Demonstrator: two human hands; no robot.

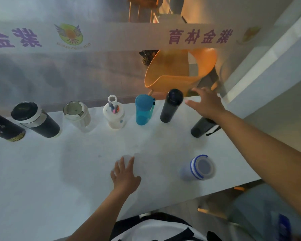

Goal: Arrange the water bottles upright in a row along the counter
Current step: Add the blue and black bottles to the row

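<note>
A: Right hand spread, empty, above the dark grey bottle. Left hand flat on the counter, fingers apart, holding nothing.

B: Bottle's place?

A: Just right of the tall black flask, ending the row. The blue-ringed white bottle stands apart, nearer the person.

B: Handling?

A: Probably rigid, light, smooth. Grip mid-body.

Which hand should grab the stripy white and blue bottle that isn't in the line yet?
Probably the right. The white and blue bottle stands alone on the right side; the right hand is open near the row. The left hand rests flat on the counter, farther left.
</note>
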